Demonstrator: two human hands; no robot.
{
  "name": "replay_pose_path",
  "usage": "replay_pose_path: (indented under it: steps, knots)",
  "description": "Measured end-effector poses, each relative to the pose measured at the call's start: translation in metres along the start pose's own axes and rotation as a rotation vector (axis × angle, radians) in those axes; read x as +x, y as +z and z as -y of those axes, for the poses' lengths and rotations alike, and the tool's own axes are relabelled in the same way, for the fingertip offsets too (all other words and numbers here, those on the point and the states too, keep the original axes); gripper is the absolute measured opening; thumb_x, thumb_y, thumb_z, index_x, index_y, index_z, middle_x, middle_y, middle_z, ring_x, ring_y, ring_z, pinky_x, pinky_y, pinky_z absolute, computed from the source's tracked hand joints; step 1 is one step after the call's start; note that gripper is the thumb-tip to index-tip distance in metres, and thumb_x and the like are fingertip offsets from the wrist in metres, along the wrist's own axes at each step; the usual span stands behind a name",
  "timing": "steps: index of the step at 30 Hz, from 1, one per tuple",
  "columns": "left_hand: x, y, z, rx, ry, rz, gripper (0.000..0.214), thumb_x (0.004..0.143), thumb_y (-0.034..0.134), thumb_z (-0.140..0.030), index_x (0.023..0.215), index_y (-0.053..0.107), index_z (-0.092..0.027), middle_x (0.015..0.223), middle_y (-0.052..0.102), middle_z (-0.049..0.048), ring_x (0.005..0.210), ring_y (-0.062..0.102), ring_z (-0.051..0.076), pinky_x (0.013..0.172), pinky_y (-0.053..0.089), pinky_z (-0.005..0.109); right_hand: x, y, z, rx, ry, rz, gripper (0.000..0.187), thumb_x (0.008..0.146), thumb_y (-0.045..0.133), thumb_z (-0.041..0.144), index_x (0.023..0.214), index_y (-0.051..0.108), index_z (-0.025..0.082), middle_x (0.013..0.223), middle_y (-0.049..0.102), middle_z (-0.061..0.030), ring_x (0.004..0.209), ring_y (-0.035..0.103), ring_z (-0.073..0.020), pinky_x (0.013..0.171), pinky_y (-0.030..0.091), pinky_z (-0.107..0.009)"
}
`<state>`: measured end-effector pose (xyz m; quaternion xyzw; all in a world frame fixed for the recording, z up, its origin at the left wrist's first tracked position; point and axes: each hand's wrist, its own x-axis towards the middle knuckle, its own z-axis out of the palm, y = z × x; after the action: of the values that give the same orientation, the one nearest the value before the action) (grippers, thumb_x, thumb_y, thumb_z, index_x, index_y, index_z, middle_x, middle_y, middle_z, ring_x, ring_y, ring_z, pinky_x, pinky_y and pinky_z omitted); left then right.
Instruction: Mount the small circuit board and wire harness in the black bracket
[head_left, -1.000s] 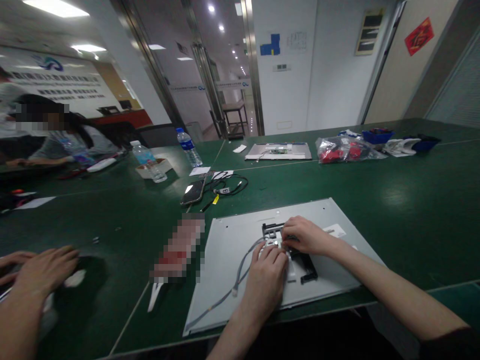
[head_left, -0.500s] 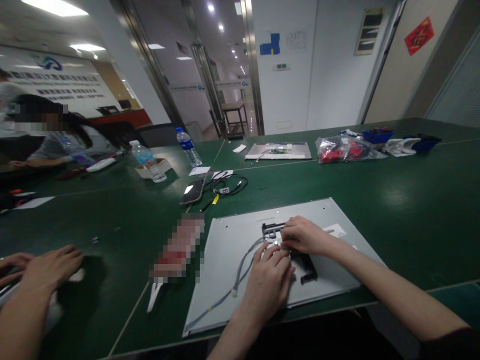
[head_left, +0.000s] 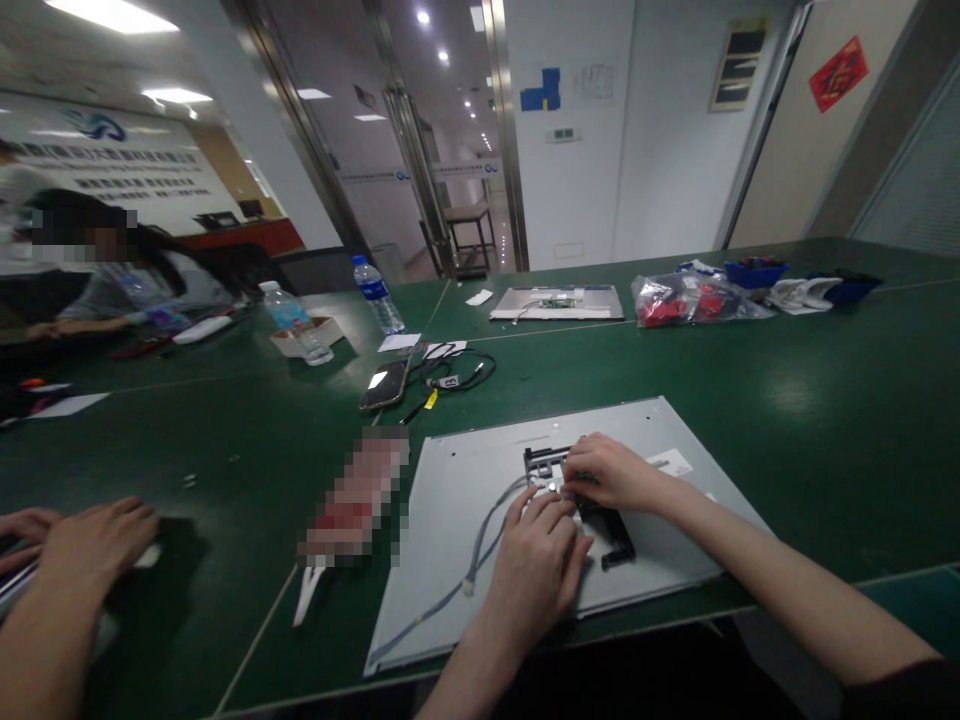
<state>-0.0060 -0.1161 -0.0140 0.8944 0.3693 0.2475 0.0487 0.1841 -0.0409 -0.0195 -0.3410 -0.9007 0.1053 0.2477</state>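
Observation:
A flat pale metal panel [head_left: 480, 490] lies on the green table, with a black plastic bracket [head_left: 618, 550] at its middle. My left hand [head_left: 536, 560] rests over the bracket area, fingers bent loosely side by side, thumb apart. Its fingertips touch small parts where a grey cable [head_left: 480, 545] ends. The cable's other length runs loose toward the panel's lower left corner. From the right, my right hand [head_left: 611, 472] reaches in with fingers closed together at the bracket. What those fingers pinch is hidden beneath them.
Left of the panel lie a blurred-out reddish object [head_left: 356, 495], a phone [head_left: 385, 384] and a black cable [head_left: 480, 375]. Bottles [head_left: 379, 295] stand behind. Another panel [head_left: 556, 304] and a plastic bag [head_left: 694, 300] lie farther back. A co-worker's hands [head_left: 97, 540] are at the far left.
My left thumb has shifted very slightly outward; my right hand stays at the bracket. The co-worker's hand at the left has moved slightly.

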Motion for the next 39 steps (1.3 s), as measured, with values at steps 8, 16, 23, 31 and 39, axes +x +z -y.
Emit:
replay_pose_path:
  steps: [8,16,23,31,39]
  knots:
    - [0.0003,-0.0014,-0.0007,0.01,-0.028,0.033,0.014,0.092,0.052,-0.021,0.103,0.06,-0.021,0.106,0.064,0.0041,0.106,0.055,0.024,0.108,0.03,0.05,0.0005,-0.0012,0.0003,-0.004,-0.002,-0.004,0.003,0.086,0.065,0.017,0.082,0.065,0.017,0.08,0.065,-0.004,0.08,0.057,-0.018,0.075,0.038,-0.03]
    - [0.0,-0.0001,0.0012,0.051,-0.072,0.002,0.013,0.092,0.049,-0.016,0.098,0.06,-0.02,0.106,0.064,0.0051,0.109,0.055,0.024,0.108,0.031,0.049,0.0004,-0.0018,-0.0003,-0.007,-0.007,0.007,0.004,0.085,0.066,0.016,0.082,0.065,0.017,0.079,0.065,-0.0031,0.079,0.058,-0.0172,0.074,0.038,-0.029]
    - [0.0,0.0016,0.0043,0.056,-0.059,-0.019,0.018,0.093,0.046,-0.013,0.098,0.061,-0.022,0.102,0.067,0.0032,0.109,0.054,0.023,0.108,0.03,0.05,0.0004,0.0006,-0.0024,-0.021,-0.005,-0.006,0.004,0.084,0.067,0.017,0.081,0.066,0.017,0.079,0.066,-0.0034,0.078,0.058,-0.0176,0.074,0.038,-0.029]
    - [-0.0005,0.0025,0.0032,0.056,-0.005,-0.032,0.019,0.092,0.05,-0.016,0.103,0.064,-0.024,0.104,0.067,0.0026,0.105,0.056,0.023,0.109,0.029,0.051,0.0022,0.0066,-0.0029,-0.022,-0.031,-0.023,0.003,0.085,0.067,0.016,0.082,0.066,0.018,0.08,0.067,-0.0029,0.079,0.059,-0.0173,0.075,0.039,-0.029]
    - [0.001,-0.0014,0.001,0.055,-0.013,-0.023,0.017,0.092,0.05,-0.018,0.099,0.064,-0.023,0.101,0.066,0.0026,0.107,0.055,0.023,0.109,0.029,0.052,0.0027,0.0072,-0.0027,-0.056,-0.006,-0.013,0.003,0.084,0.068,0.016,0.082,0.066,0.017,0.08,0.067,-0.003,0.079,0.059,-0.0176,0.074,0.038,-0.03]
